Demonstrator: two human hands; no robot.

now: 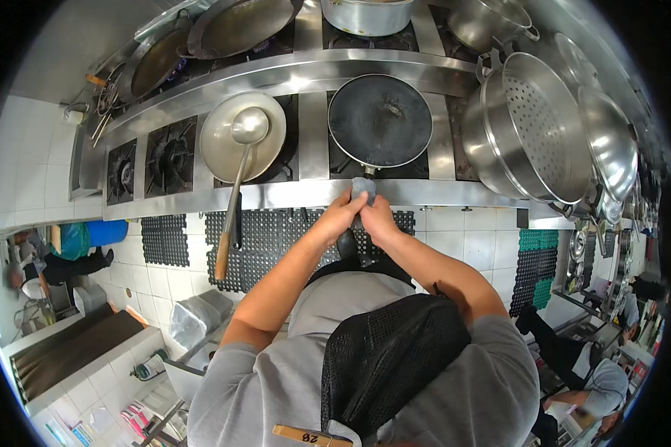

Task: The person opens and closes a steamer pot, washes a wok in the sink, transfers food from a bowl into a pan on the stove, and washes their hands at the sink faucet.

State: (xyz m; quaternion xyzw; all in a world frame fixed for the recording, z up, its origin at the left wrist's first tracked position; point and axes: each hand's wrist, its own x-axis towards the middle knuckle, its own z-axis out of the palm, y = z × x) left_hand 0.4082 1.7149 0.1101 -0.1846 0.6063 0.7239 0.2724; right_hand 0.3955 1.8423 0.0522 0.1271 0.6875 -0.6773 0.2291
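A dark frying pan (380, 123) sits flat on a burner of the front stove row, its handle pointing toward me. A bluish-grey cloth (363, 185) is bunched around that handle. My left hand (343, 214) and my right hand (378, 217) meet at the cloth, fingers closed on it with the thumbs close together. How much of the handle lies under the fingers is hidden. Left of the frying pan is a pale pan (220, 141) with a long-handled ladle (250, 127) resting in it, its wooden grip sticking out over the stove edge.
Large steel pots and a perforated steamer (537, 119) crowd the right. Two woks (238, 30) and an aluminium pot (369, 16) stand on the back row. Black rubber mats (276, 246) cover the floor below. Other people are at lower right (604, 387) and far left.
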